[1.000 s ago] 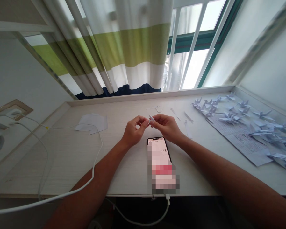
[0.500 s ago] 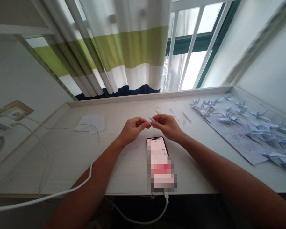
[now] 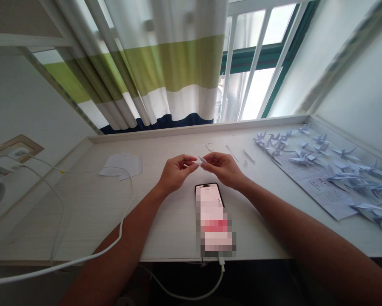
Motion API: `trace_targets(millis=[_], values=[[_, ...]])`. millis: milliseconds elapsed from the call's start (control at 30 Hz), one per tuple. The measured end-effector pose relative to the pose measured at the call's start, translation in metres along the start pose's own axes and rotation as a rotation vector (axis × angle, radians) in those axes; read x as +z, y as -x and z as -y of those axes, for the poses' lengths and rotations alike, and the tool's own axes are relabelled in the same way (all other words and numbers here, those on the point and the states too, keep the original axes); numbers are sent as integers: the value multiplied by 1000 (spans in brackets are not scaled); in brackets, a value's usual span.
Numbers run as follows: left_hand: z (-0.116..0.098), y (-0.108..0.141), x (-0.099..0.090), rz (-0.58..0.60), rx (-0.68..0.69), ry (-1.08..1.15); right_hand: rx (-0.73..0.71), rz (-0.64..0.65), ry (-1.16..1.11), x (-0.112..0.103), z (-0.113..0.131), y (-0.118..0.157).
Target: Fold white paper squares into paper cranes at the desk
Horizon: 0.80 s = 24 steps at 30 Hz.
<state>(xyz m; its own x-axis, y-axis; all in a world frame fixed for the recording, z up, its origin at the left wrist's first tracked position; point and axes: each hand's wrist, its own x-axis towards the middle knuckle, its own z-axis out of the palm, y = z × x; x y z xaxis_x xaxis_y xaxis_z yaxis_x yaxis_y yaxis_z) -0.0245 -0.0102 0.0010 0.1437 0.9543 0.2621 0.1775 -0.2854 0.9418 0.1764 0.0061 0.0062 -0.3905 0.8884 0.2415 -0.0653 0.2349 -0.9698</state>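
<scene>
A small piece of folded white paper (image 3: 200,162) is held over the middle of the desk. My right hand (image 3: 222,167) pinches it between thumb and fingers, and a pointed tip of the paper sticks up there. At its left end, the thumb and fingertips of my left hand (image 3: 177,172) close on the edge, a narrow gap showing between them. The exact folds are too small to make out. Just below the hands a phone (image 3: 212,204) lies face up, its lit screen partly blurred.
Several folded paper cranes (image 3: 306,158) cover the desk's right side, some on a printed sheet (image 3: 318,187). Loose white paper sheets (image 3: 122,165) lie left. Paper strips (image 3: 249,156) are scattered behind my hands. A white cable (image 3: 127,212) crosses my left forearm.
The fingers of my left hand have parted slightly and drawn a little left. My right hand keeps its pinch on the folded paper, nearly still.
</scene>
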Motion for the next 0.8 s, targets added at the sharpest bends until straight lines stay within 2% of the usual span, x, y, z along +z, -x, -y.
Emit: trace_targets(millis=[300,500,800], values=[[-3,0,2,10,29,-7,2,17,17,0,2,0],[-1,0,3,37,-38,5,10,30,-1,0,-4,-1],[-7,1,0,75,-10,-140,57,61,5,2,-2,0]])
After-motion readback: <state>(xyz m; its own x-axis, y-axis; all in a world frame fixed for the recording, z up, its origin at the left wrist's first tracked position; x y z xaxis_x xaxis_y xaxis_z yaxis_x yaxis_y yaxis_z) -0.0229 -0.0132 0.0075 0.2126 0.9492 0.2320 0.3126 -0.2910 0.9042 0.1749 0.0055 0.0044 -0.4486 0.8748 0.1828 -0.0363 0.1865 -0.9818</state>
